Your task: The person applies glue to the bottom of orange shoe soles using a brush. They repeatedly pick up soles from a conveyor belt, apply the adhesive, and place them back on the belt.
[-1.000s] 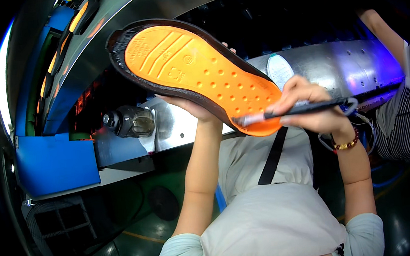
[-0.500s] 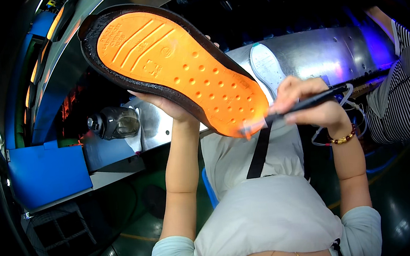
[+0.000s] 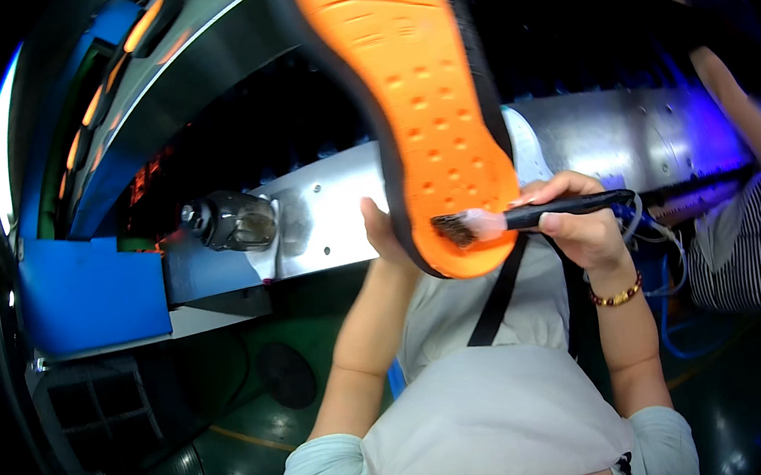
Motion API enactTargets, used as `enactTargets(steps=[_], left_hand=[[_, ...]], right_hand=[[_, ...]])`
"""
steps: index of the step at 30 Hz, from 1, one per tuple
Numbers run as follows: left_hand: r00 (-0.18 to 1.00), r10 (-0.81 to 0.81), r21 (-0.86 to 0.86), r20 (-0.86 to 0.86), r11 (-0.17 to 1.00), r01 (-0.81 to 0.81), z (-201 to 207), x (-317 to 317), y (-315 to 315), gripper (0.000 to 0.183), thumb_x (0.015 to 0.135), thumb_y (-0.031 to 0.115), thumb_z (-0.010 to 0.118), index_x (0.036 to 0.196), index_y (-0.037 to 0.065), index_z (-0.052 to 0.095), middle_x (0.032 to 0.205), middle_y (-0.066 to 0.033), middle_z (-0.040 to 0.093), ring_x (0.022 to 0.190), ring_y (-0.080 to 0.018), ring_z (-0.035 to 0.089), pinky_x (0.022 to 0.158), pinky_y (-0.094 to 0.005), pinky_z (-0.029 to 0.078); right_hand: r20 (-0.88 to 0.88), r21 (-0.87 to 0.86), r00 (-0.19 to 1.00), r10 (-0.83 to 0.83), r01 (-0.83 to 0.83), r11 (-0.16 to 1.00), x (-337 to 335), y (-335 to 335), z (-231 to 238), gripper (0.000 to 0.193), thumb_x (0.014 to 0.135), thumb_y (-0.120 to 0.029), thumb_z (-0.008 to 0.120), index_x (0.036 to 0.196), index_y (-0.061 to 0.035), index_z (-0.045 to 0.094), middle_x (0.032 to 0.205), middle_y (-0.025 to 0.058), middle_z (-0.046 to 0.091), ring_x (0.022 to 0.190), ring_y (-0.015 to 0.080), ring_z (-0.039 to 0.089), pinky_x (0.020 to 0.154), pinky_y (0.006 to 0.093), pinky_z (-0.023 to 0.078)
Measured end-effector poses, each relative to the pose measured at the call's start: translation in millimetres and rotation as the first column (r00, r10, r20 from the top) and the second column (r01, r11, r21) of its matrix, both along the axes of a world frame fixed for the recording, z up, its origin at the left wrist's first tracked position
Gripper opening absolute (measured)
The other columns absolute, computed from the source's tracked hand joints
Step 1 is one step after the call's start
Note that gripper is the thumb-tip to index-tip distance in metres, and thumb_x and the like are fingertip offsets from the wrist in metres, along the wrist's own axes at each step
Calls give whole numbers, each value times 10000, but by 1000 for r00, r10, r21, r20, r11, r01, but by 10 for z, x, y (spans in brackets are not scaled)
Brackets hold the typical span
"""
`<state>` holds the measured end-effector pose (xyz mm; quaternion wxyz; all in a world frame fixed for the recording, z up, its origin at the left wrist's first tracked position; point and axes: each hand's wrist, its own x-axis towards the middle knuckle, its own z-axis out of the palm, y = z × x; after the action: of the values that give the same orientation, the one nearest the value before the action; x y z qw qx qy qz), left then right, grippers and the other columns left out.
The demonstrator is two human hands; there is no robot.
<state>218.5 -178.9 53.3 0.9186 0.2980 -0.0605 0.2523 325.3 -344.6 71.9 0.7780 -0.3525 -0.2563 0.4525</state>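
Note:
A large shoe sole (image 3: 444, 131), orange inside with a black rim, stands nearly upright in front of me, and its top runs out of view. My left hand (image 3: 384, 233) grips its left edge low down; the thumb shows while the other fingers are behind it. In my right hand (image 3: 580, 218) is a brush (image 3: 570, 209) with a black handle, held between thumb and fingers. Its dark bristles press on the orange surface close to the sole's lower end. Partly hidden behind the sole, a pale second sole (image 3: 527, 145) lies on the metal bench (image 3: 327, 208).
On the bench to the left lies a dark transparent bottle (image 3: 234, 222). A blue box-shaped part (image 3: 93, 297) stands farther left. Pale cables (image 3: 670, 251) hang beside my right wrist. At the right, another person in striped clothing (image 3: 752, 247) reaches toward the machine.
The sole has swung from a leftward slant to nearly upright, moving nearer. My left hand has shifted right and down with it. The brush has moved slightly and now lies across the sole's lower end.

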Motion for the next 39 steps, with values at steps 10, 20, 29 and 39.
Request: enactTargets(steps=[10,20,29,39], left_hand=[[820,-543,-250,-180,832,496,164,-11,327,420,750,272,487,1034,-35,524,980,-177,587,800,-246,605,754,-322,476],[403,-474,-172,-783,787,592,402,125,278,416,757,314,571,985,-34,561,903,-163,600,749,-190,603,685,-256,486],[327,-435,-58,-839,669,741,508,93,377,487,756,365,576,1036,-32,539,936,-151,593,775,-158,595,687,-240,480],[312,-398,-97,-863,736,670,633,-37,621,414,744,307,599,987,-26,570,886,-140,614,729,-164,601,678,-251,487]], right_hand=[[700,-41,711,73,-63,997,152,13,341,185,651,58,654,831,21,628,848,132,638,827,207,619,752,288,489],[815,-206,437,381,-398,894,369,62,464,160,662,27,638,820,16,619,854,139,633,821,248,618,742,309,489],[777,-280,448,443,-384,880,440,-11,473,138,688,9,624,825,19,606,852,141,631,825,238,615,737,306,488],[807,-211,505,307,-238,948,492,-259,328,164,688,18,642,848,7,609,893,129,625,883,225,601,778,305,481]])
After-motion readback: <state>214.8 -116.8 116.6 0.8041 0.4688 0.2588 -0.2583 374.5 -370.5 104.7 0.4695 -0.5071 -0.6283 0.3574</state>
